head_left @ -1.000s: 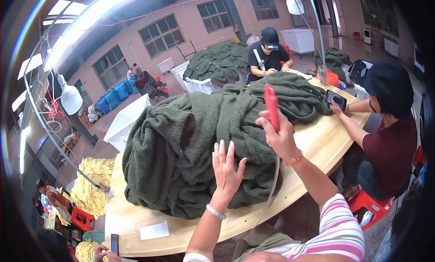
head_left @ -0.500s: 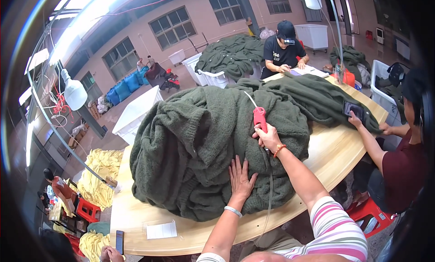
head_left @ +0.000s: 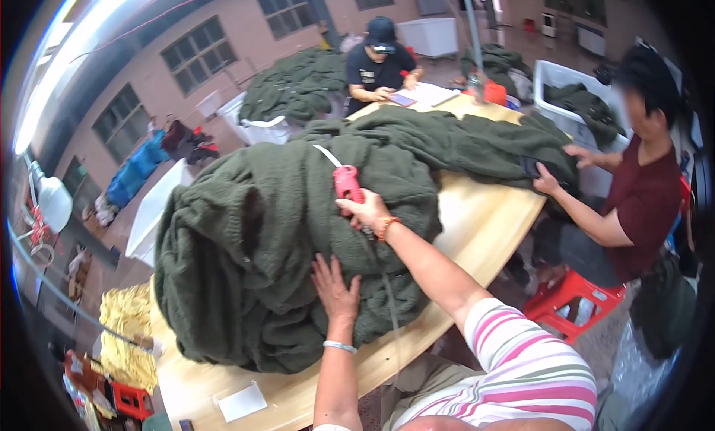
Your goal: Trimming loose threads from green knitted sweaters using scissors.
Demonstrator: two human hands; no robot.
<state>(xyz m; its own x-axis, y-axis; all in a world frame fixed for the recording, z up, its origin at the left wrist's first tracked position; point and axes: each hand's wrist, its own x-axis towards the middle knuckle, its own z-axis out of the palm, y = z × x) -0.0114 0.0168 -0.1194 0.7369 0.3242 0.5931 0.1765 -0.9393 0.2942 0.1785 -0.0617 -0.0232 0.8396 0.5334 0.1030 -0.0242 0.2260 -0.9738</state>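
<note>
A big heap of dark green knitted fabric lies in front of me on the wooden table. On its near side my left hand lies flat with the fingers spread. My right hand is wrapped round the handle of a red air blow gun. Its long pale nozzle points up and to the left, over the top of the heap. From the handle a thin clear hose runs down across the fabric toward the table's near edge.
To the right a person sits by the table with a phone. Another person is at the far end with papers. A white card lies near left. White bins and a red stool stand around.
My view has turned to the right, so everything sits further left in the picture. The seated person's free hand has lifted off the fabric. My grip is unchanged.
</note>
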